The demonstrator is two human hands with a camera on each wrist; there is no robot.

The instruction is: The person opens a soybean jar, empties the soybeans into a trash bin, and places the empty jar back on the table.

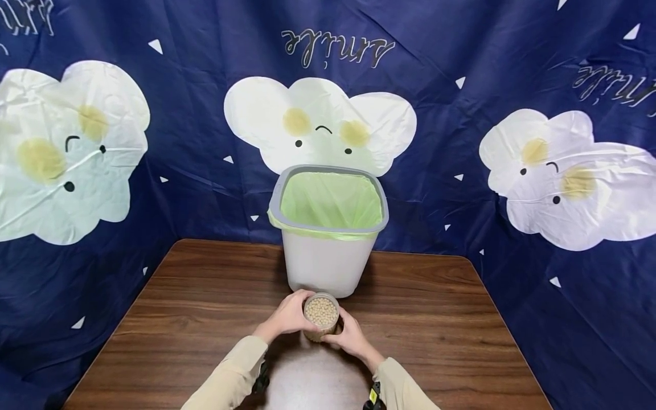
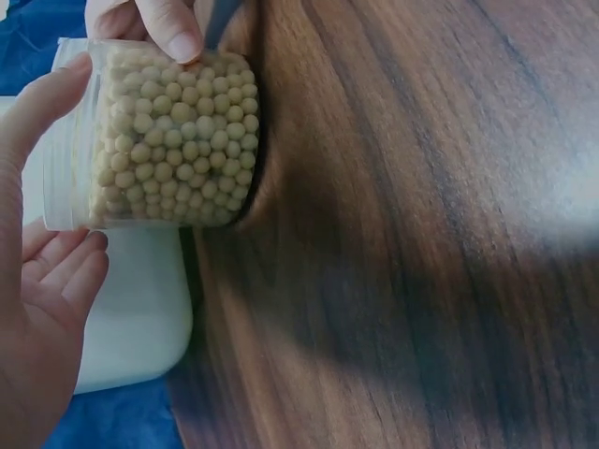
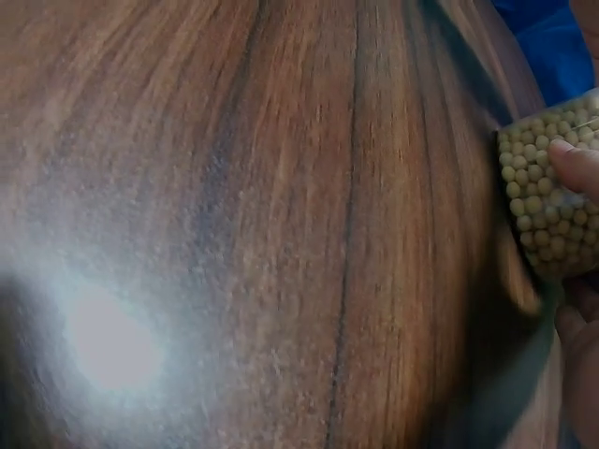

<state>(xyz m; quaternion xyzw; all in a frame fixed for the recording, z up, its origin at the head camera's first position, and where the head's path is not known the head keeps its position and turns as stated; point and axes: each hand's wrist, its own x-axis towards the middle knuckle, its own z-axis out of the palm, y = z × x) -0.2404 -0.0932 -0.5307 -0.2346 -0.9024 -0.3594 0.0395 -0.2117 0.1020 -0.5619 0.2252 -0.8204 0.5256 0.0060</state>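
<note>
Beige beans (image 2: pixel 178 140) sat in a clear jar (image 1: pixel 322 326) at the head view's lower centre, gripped from opposite sides by the left hand (image 1: pixel 288 314) and right hand (image 1: pixel 355 337). Uneven pressure risked tipping it and spilling beans across the table (image 1: pixel 205 319) if unlidded, which was unclear.

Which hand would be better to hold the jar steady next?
Probably the right hand: its thumb lies on the side of the jar, toward the base. The left hand sits higher, with its thumb by the top edge.
</note>
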